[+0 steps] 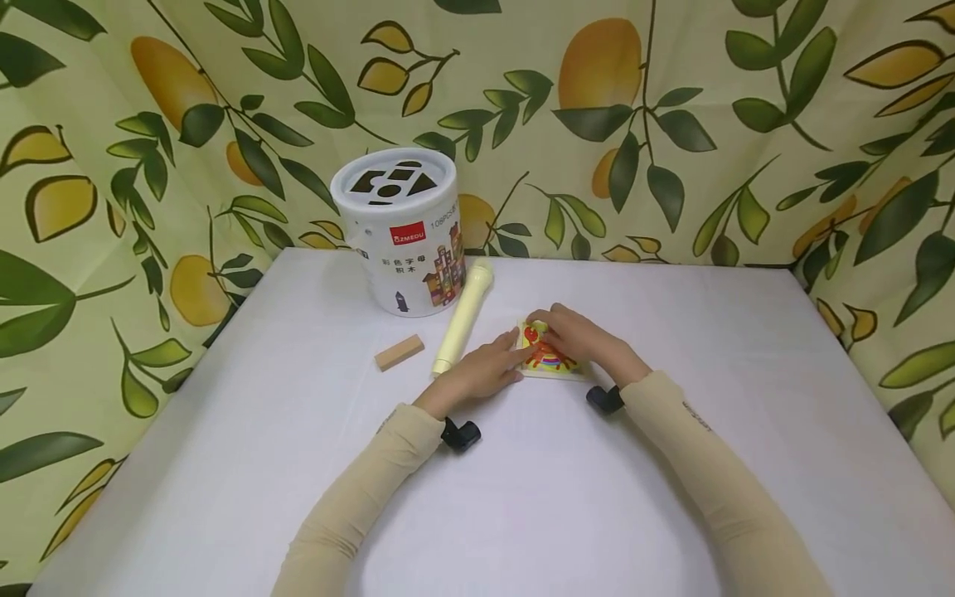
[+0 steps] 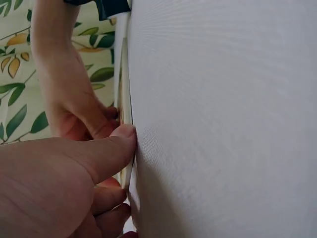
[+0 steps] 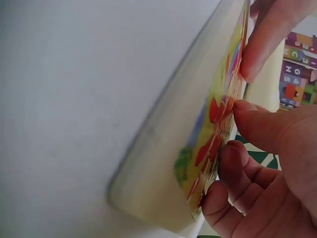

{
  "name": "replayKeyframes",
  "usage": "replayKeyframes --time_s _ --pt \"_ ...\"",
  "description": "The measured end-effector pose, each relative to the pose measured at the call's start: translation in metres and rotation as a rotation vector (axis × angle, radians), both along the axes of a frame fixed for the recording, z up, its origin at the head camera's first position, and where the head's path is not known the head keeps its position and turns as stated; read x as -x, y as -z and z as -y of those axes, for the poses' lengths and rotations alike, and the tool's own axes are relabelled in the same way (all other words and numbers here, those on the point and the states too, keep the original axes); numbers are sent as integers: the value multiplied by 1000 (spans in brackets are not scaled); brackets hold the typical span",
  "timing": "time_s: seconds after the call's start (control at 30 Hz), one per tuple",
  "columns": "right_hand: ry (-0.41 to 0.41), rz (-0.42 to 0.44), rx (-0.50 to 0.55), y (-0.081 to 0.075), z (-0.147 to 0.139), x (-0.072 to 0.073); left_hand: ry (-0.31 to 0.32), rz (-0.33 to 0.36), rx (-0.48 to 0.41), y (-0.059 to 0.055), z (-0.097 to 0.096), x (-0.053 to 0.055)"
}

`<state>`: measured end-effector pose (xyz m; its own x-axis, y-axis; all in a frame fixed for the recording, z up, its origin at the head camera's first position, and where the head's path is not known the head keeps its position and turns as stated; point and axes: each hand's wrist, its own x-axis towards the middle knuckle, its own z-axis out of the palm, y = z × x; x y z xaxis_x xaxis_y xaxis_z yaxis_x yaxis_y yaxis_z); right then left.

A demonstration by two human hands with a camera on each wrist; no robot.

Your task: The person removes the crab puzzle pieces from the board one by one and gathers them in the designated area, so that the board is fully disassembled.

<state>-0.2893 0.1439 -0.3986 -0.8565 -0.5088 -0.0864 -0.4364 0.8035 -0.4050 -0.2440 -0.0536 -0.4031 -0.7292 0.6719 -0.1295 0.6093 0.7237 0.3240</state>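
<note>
Touching a thin pic. board [image 1: 554, 374] w/ both hands, ctr of white tabletop [image 1: 559, 497], a bit toward the far side. Board bears an orange-red crab pic. [image 1: 554, 360], striped body, yellow bkgd. L hand [image 1: 487, 371] at board's L edge: index stretched over the pic., thumb by near L corner, other fingers spread along the side; relaxed, not closed round anything. R hand [image 1: 580, 333] over far R part, fingers bent, tips on the pic.; can't tell if it pinches a piece. Pale yellow tube [image 1: 464, 319] lies L of board, near end by L wrist, far end next to white bucket [image 1: 399, 249] w/ shape cutouts in lid. Small wooden block [image 1: 399, 352] lies L of tube, in front of bucket. Leaf-and-fruit curtain [image 1: 492, 75] behind.
</note>
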Motion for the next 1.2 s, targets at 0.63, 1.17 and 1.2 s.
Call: replayKeyframes --time_s 0.63,1.17,1.2 --pt "11 26 -24 2 1 7 9 3 -79 6 -2 3" --pt "236 132 296 1 -7 27 -24 12 -26 4 0 5" --pt "253 147 304 0 -9 28 -27 16 -26 3 0 5"
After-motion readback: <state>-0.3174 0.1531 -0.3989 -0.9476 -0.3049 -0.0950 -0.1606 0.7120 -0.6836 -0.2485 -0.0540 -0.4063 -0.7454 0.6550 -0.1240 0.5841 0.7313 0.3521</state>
